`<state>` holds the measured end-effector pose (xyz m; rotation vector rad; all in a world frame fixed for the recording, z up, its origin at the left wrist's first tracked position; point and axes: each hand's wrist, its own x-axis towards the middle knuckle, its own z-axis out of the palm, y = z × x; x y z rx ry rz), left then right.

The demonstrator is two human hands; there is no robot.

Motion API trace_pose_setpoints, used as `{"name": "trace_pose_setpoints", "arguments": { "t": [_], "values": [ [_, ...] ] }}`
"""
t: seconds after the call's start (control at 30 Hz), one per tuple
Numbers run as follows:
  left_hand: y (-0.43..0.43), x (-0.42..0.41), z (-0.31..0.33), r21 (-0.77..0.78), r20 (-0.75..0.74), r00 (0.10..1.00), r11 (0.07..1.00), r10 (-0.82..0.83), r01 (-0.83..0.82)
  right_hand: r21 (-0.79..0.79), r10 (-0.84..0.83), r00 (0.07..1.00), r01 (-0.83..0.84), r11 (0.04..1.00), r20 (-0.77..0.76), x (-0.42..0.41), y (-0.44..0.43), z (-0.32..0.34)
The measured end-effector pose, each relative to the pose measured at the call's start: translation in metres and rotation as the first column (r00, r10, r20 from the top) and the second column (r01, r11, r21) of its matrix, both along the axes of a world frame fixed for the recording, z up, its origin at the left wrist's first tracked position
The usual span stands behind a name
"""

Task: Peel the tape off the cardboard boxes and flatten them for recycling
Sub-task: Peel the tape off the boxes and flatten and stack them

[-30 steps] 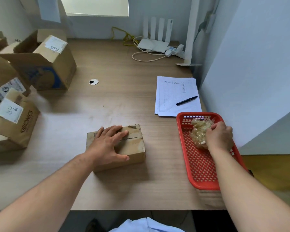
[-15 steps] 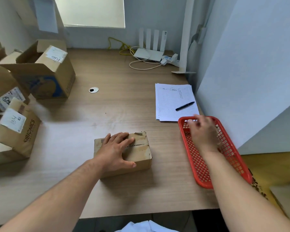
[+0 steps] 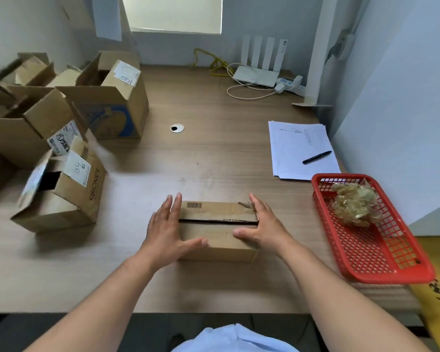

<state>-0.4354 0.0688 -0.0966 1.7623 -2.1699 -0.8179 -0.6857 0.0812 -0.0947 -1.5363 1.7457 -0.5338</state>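
Note:
A small brown cardboard box (image 3: 217, 226) lies on the wooden desk (image 3: 214, 153) near its front edge, with a dark slit between its two top flaps. My left hand (image 3: 169, 229) lies flat against the box's left side, thumb on the front flap. My right hand (image 3: 261, 224) presses its right side, thumb on top. Both hands clasp the box between them. A wad of peeled tape (image 3: 353, 205) sits in a red mesh basket (image 3: 381, 250) at the right.
Several opened cardboard boxes (image 3: 61, 138) crowd the desk's left side. White lined paper (image 3: 295, 143) with a black pen (image 3: 316, 157) lies behind the basket. A white router (image 3: 258, 74) with cables stands at the back. A blue wall panel rises on the right.
My right hand left the tape wad in the red basket and came over to the box's right side. My left hand slid from the top to the left side.

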Motion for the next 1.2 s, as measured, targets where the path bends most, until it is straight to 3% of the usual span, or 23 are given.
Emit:
{"name": "trace_pose_setpoints", "arguments": {
  "t": [0.17,0.3,0.47,0.53,0.63,0.8,0.87,0.93,1.03,1.1,1.2],
  "values": [
    [0.009,0.010,-0.013,0.254,-0.308,0.942,0.966,0.134,-0.054,-0.008,-0.100,0.980,0.102,0.995,0.174,0.003,-0.001,-0.004],
    [0.011,0.010,-0.016,0.308,-0.415,0.894,0.951,0.170,-0.038,0.021,-0.178,0.937,0.180,0.983,0.301,0.000,-0.007,-0.004],
    [0.013,0.008,-0.015,0.310,-0.450,0.883,0.951,0.135,0.012,0.086,-0.417,0.783,0.428,0.900,0.462,0.006,-0.018,-0.003],
    [0.013,0.007,-0.015,0.281,-0.422,0.901,0.959,0.099,0.026,0.212,-0.518,0.667,0.488,0.847,0.535,0.011,-0.023,-0.006],
    [0.012,0.009,-0.016,0.221,-0.379,0.923,0.975,0.070,0.017,0.374,-0.611,0.492,0.500,0.781,0.620,0.016,-0.027,-0.007],
    [0.012,0.005,-0.008,0.196,-0.375,0.925,0.980,0.059,0.017,0.460,-0.636,0.379,0.460,0.760,0.672,0.013,-0.031,-0.007],
    [0.011,0.003,-0.001,0.296,-0.476,0.860,0.954,0.182,-0.038,0.481,-0.654,0.357,0.465,0.744,0.667,0.012,-0.033,-0.007],
    [0.007,0.003,0.006,0.432,-0.596,0.710,0.895,0.374,-0.108,0.496,-0.671,0.352,0.472,0.729,0.652,0.014,-0.034,-0.006],
    [-0.002,0.003,0.013,0.574,-0.600,0.576,0.800,0.556,-0.174,0.509,-0.696,0.344,0.494,0.705,0.631,0.015,-0.036,-0.007],
    [-0.001,0.007,0.016,0.583,-0.625,0.589,0.808,0.512,-0.084,0.520,-0.704,0.329,0.495,0.696,0.629,0.015,-0.037,-0.007],
    [0.001,0.022,0.013,0.619,-0.567,0.773,0.767,0.286,0.170,0.538,-0.714,0.306,0.491,0.685,0.630,0.018,-0.040,-0.004]
  ]
}}
